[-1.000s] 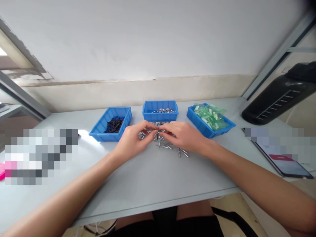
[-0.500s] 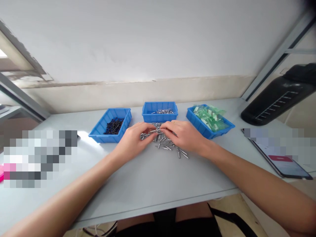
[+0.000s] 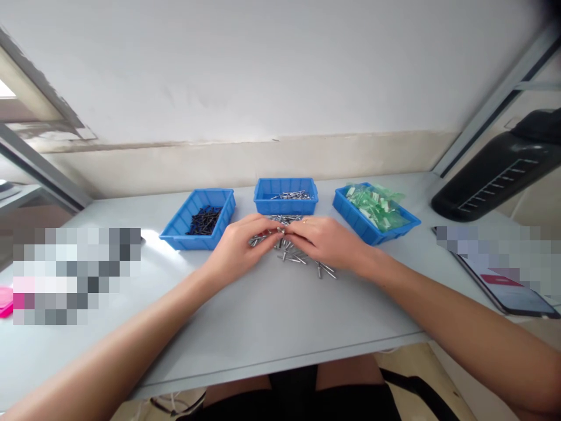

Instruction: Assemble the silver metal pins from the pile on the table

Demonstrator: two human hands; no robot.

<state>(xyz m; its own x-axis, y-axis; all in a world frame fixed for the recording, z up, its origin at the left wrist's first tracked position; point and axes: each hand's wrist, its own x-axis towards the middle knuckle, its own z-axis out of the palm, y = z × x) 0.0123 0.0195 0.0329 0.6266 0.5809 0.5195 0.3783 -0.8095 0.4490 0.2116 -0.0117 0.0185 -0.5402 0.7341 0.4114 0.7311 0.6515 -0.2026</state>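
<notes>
Slim silver metal pins, loosely heaped, lying at mixed angles, on grey tabletop

Soft, bright light enters from the left, where an opening burns white and glare streaks the table; faint shadow edges the left forearm. Metal pins look soft, edge distortion stretches the bottle, mosaic blocks hide two patches.
</notes>
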